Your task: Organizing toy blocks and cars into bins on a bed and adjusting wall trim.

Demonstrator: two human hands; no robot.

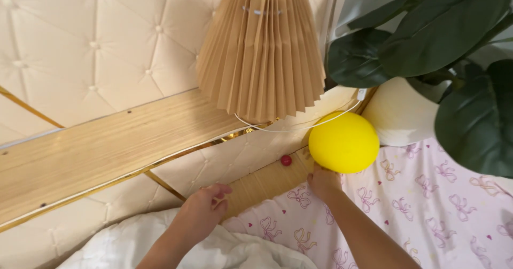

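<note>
right hand (324, 182) touching yellow balloon (344, 142), grip unclear | left hand (203, 211) loosely curled, apparently empty, near white duvet (160, 247)

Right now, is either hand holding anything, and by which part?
Right hand touches the underside of the yellow balloon, fingers pressed against it; a closed grip cannot be told. Left hand rests curled at the wooden ledge, holding nothing visible.

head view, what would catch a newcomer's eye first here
The bright yellow balloon stands out most, resting at the head of the bed with the right hand touching its underside. Above it hangs a pleated tan lampshade, and big dark green leaves fill the upper right. The left hand rests by the white bedding, near a small red ball.
</note>
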